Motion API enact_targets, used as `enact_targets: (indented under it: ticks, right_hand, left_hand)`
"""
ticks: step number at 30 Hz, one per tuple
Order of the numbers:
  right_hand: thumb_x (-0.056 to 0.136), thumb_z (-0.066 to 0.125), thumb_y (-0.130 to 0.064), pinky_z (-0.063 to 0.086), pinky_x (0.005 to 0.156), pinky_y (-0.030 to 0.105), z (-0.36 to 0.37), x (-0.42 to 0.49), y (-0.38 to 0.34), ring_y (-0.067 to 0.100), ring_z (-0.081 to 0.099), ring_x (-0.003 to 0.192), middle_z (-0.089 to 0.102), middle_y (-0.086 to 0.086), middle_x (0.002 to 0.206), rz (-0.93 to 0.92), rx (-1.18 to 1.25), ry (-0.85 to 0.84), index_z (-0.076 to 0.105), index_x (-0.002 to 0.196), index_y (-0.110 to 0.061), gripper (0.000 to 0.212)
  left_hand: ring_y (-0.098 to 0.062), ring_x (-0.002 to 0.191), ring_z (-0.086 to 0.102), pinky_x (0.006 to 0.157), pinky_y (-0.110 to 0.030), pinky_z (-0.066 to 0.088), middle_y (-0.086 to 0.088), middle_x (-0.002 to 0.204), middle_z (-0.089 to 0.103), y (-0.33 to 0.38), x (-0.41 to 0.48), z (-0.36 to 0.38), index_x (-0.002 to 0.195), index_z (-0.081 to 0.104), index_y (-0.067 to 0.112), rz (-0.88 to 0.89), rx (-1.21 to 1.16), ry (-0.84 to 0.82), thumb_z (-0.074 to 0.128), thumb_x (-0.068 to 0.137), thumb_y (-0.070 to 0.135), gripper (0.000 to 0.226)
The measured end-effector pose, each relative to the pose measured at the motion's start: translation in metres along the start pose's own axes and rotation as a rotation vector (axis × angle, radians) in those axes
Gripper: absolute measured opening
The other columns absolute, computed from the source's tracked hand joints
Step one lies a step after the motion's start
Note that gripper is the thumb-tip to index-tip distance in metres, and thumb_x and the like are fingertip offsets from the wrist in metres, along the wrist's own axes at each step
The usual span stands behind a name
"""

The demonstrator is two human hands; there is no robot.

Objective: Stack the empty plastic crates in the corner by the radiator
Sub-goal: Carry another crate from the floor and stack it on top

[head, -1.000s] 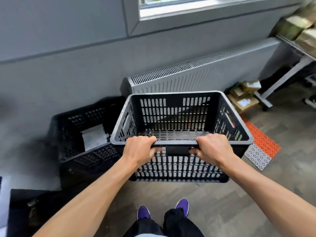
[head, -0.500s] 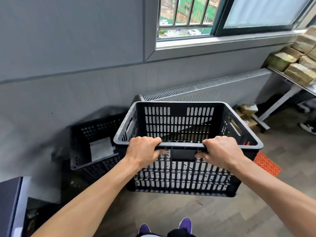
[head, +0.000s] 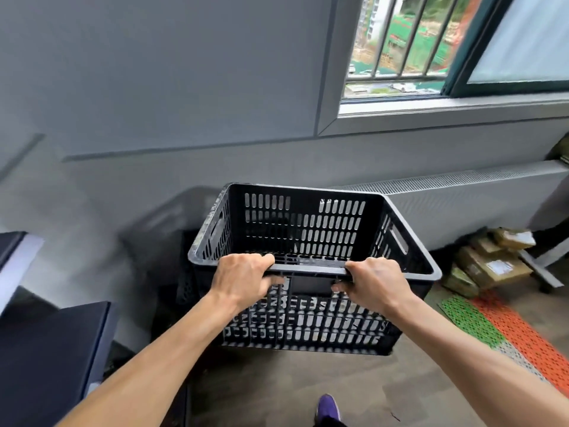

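I hold an empty black slotted plastic crate [head: 308, 229] in the air in front of me. My left hand [head: 243, 277] and my right hand [head: 374, 280] both grip its near rim, either side of the handle cut-out. Behind and below it, by the wall, stands a second black crate [head: 184, 291]; the held crate covers most of it and only its left edge shows. The grey radiator [head: 455, 201] runs along the wall to the right, under the window.
A dark cabinet [head: 52, 359] stands close at the left. Cardboard parcels [head: 489, 263] lie on the floor below the radiator's right end. Green and orange perforated mats [head: 505, 331] lie on the floor at the right. My purple shoe [head: 328, 408] shows at the bottom.
I have carried the crate left, over the crate by the wall, which is now mostly hidden. The view has tilted up, showing more window and the dark cabinet at left.
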State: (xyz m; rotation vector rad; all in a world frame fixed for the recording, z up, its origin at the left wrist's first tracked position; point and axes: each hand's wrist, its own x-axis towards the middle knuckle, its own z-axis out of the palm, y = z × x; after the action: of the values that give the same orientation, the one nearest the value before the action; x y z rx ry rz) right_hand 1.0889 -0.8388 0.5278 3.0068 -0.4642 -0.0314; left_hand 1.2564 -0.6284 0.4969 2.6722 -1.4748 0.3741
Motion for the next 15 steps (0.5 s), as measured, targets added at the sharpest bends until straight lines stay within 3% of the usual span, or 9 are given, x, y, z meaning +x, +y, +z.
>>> enact_targets:
  ticks: [6, 9, 15]
  right_hand:
    - [0.087, 0.05, -0.068, 0.052, 0.068, 0.031, 0.003, 0.062, -0.023, 0.021, 0.071, 0.075, 0.071, -0.002, 0.078, -0.157, 0.018, 0.016, 0.066, 0.093, -0.021, 0.05]
    - [0.087, 0.048, -0.069, 0.05, 0.065, 0.032, 0.01, 0.097, -0.029, 0.024, 0.071, 0.076, 0.072, 0.0, 0.08, -0.224, -0.011, 0.039, 0.065, 0.091, -0.021, 0.052]
    - [0.086, 0.045, -0.072, 0.037, 0.054, 0.031, 0.025, 0.171, -0.031, 0.025, 0.071, 0.074, 0.071, -0.001, 0.076, -0.337, -0.018, 0.063, 0.063, 0.089, -0.02, 0.054]
  left_hand:
    - [-0.006, 0.036, 0.039, 0.041, -0.02, 0.032, 0.01, 0.045, 0.043, -0.041, -0.004, 0.009, 0.073, 0.063, 0.021, -0.112, -0.007, 0.037, 0.06, 0.079, 0.066, 0.046]
    - [-0.006, 0.037, 0.04, 0.043, -0.021, 0.033, 0.01, 0.045, 0.046, -0.059, 0.002, 0.012, 0.072, 0.064, 0.022, -0.185, 0.026, 0.037, 0.066, 0.074, 0.067, 0.045]
    - [-0.011, 0.051, 0.059, 0.055, -0.026, 0.043, 0.009, 0.056, 0.059, -0.091, 0.029, 0.027, 0.077, 0.063, 0.024, -0.291, 0.03, 0.042, 0.057, 0.077, 0.07, 0.047]
